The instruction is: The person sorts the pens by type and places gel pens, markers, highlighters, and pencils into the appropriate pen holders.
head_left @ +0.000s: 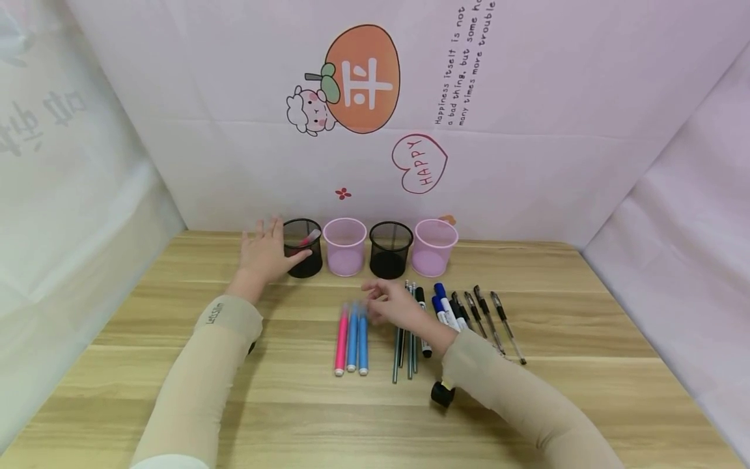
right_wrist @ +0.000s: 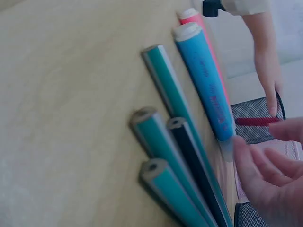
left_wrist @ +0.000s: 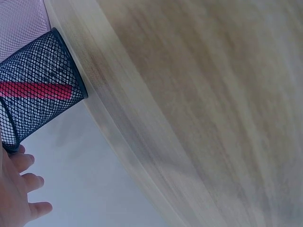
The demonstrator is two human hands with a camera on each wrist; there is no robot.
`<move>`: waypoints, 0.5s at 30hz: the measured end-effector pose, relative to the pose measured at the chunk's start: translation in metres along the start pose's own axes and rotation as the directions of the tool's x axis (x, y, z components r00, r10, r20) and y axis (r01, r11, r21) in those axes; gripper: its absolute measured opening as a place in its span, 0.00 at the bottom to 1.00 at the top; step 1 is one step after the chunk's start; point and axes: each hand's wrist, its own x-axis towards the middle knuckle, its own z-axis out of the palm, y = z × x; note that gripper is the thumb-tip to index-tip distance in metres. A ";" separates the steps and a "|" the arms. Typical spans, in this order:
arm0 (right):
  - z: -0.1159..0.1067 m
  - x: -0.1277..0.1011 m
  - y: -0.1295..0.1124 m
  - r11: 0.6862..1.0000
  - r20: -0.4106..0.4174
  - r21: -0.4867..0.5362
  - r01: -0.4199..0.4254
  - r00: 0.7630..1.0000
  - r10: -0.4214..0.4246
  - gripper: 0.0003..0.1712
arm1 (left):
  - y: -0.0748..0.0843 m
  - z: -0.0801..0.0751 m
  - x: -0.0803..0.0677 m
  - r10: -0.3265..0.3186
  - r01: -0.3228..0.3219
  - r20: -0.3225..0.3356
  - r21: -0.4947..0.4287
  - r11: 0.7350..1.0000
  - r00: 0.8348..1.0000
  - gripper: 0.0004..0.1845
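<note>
My left hand (head_left: 263, 256), fingers spread, rests against the leftmost black mesh cup (head_left: 303, 266), its thumb across the front. A pink marker (left_wrist: 42, 90) stands inside that cup, visible through the mesh in the left wrist view. Over the table, my right hand (head_left: 395, 306) hovers beside the capped ends of two blue markers (head_left: 363, 345), thumb and fingers apart with nothing between them. One fingertip is right at the clear cap of the nearer blue marker (right_wrist: 206, 78) in the right wrist view. Another pink marker (head_left: 342, 345) lies left of the blue ones.
A pink cup (head_left: 346, 260), a second black cup (head_left: 389, 266) and another pink cup (head_left: 433, 257) continue the row along the wall. Right of the blue markers lie several green pencils (head_left: 410, 365), black and blue whiteboard markers (head_left: 450, 314) and several black pens (head_left: 508, 326).
</note>
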 end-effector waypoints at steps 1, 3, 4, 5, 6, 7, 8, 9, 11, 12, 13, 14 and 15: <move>-0.001 0.000 0.001 0.999 0.023 0.028 -0.035 0.999 0.034 0.25 | 0.000 0.001 0.000 0.000 0.000 -0.003 0.002 1.000 1.000 0.59; -0.002 0.000 0.003 0.993 0.065 0.064 -0.102 0.993 0.098 0.27 | -0.001 0.003 0.001 0.000 0.000 -0.010 0.004 1.000 1.000 0.60; -0.003 0.000 0.003 0.989 0.083 0.077 -0.130 0.989 0.123 0.28 | -0.001 0.003 0.001 0.002 -0.002 -0.014 0.003 1.000 1.000 0.61; -0.003 0.000 0.003 0.985 0.098 0.085 -0.150 0.985 0.141 0.29 | -0.001 0.003 0.001 0.003 -0.003 -0.016 0.006 1.000 1.000 0.62; -0.004 0.000 0.004 0.983 0.110 0.088 -0.164 0.982 0.154 0.30 | -0.002 0.003 0.002 0.004 -0.004 -0.018 0.006 1.000 1.000 0.62; -0.004 0.000 0.004 0.981 0.119 0.089 -0.174 0.979 0.163 0.31 | -0.002 0.003 0.002 0.005 -0.005 -0.018 0.008 1.000 1.000 0.63; -0.004 0.000 0.004 0.980 0.127 0.088 -0.181 0.977 0.169 0.31 | -0.002 0.003 0.002 0.005 -0.005 -0.016 0.007 1.000 1.000 0.63; -0.004 0.000 0.004 0.979 0.135 0.088 -0.184 0.976 0.171 0.32 | -0.002 0.003 0.002 0.005 -0.005 -0.015 0.007 1.000 1.000 0.63; -0.004 0.000 0.004 0.980 0.149 0.087 -0.181 0.975 0.167 0.35 | -0.002 0.002 0.002 0.005 -0.004 -0.014 0.007 1.000 1.000 0.63; -0.003 0.001 0.004 0.979 0.154 0.088 -0.187 0.973 0.172 0.36 | -0.002 0.002 0.001 0.005 -0.005 -0.013 0.006 1.000 1.000 0.63; -0.003 0.001 0.003 0.978 0.156 0.086 -0.191 0.972 0.176 0.38 | -0.001 0.002 0.001 0.004 -0.004 -0.010 0.005 1.000 1.000 0.62; -0.002 0.002 0.004 0.978 0.158 0.082 -0.191 0.971 0.177 0.39 | -0.001 0.001 0.000 0.003 -0.003 -0.008 0.003 1.000 1.000 0.62; 0.000 0.003 0.004 0.979 0.158 0.073 -0.191 0.971 0.178 0.40 | -0.001 0.001 0.000 0.002 -0.002 -0.006 0.003 1.000 1.000 0.62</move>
